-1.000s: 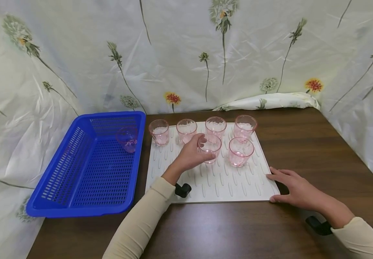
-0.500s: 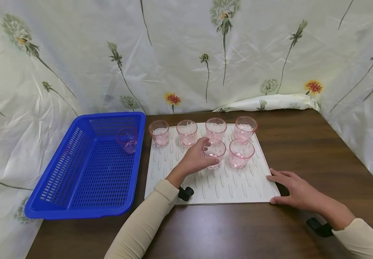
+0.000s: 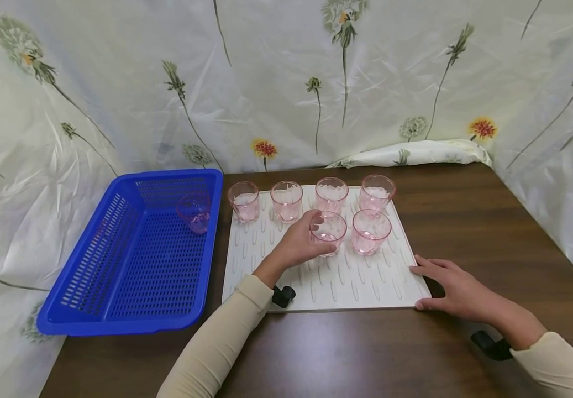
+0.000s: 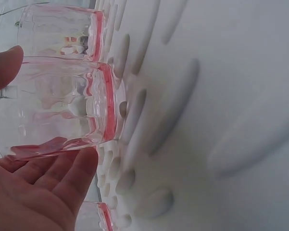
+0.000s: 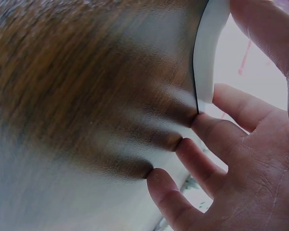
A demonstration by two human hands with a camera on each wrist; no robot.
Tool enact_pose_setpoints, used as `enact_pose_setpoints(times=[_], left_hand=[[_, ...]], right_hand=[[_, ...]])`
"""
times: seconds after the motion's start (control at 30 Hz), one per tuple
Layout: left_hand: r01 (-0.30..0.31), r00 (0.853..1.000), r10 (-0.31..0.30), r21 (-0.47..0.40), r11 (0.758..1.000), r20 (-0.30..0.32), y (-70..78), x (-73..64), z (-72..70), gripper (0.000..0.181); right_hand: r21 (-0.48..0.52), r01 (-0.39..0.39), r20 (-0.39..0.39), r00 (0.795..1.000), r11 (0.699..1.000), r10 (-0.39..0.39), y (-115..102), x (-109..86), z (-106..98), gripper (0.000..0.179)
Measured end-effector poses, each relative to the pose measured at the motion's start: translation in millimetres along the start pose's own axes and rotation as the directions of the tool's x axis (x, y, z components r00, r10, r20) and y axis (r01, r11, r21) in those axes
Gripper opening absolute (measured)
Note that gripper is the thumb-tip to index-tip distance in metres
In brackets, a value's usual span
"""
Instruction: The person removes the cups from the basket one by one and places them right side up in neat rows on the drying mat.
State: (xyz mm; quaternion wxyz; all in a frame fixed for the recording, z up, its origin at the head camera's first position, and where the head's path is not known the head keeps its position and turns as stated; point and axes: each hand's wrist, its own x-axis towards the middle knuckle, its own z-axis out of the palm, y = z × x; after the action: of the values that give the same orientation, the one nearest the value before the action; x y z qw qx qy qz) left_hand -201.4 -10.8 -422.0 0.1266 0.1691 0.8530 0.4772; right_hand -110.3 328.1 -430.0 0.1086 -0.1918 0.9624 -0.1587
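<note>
In the head view, my left hand (image 3: 298, 243) holds a clear pink drinking glass (image 3: 328, 235) on the white ridged drying mat (image 3: 286, 287). The left wrist view has the thumb on one side of this glass (image 4: 53, 106) and the fingers on the other, with its base at or close to the ridges. A second pink glass (image 3: 371, 232) stands just right of it. Behind them several more, such as the far-left glass (image 3: 244, 202), stand in a row. My right hand (image 3: 457, 290) rests at the mat's right edge, fingers extended; in the right wrist view its fingertips (image 5: 163, 180) touch the wooden tabletop.
Left of the mat, a blue perforated plastic basket (image 3: 199, 287) contains one pink glass (image 3: 194, 213) at its right wall. Brown tabletop (image 3: 346, 354) extends in front and to the right. A flowered curtain (image 3: 276, 83) hangs behind, its folded hem lying on the back edge.
My left hand moved slightly right and toward me with the glass between one second and half a second ago, and has stayed there since. The right hand keeps its place.
</note>
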Motion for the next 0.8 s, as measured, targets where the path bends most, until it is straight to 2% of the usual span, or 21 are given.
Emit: enact_pose_setpoints(times=[0.37, 0.53, 0.67, 0.8], left_hand=[[0.029, 1.0, -0.029, -0.001, 1.0, 0.001, 4.2, -0.4, -2.2, 0.086], [0.042, 0.999, -0.042, 0.023, 0.999, 0.001, 5.5, -0.7, -6.7, 0.096], [0.026, 0.999, -0.025, 0.047, 0.999, -0.024, 6.8, -3.1, -13.7, 0.1], [0.035, 0.996, -0.028, 0.076, 0.996, -0.088, 14.2, -8.9, -22.5, 0.097]], right_hand=[[-0.007, -0.016, 0.012, 1.0, 1.0, 0.016, -0.8, 0.4, -0.1, 0.082], [-0.002, 0.0, 0.0, 1.0, 1.0, 0.0, 0.1, 0.6, 0.3, 0.081], [0.001, -0.002, 0.003, 1.0, 1.0, 0.002, -0.2, 0.5, 0.2, 0.081], [-0.002, -0.018, 0.014, 1.0, 1.0, 0.018, -0.7, 0.1, -0.1, 0.082]])
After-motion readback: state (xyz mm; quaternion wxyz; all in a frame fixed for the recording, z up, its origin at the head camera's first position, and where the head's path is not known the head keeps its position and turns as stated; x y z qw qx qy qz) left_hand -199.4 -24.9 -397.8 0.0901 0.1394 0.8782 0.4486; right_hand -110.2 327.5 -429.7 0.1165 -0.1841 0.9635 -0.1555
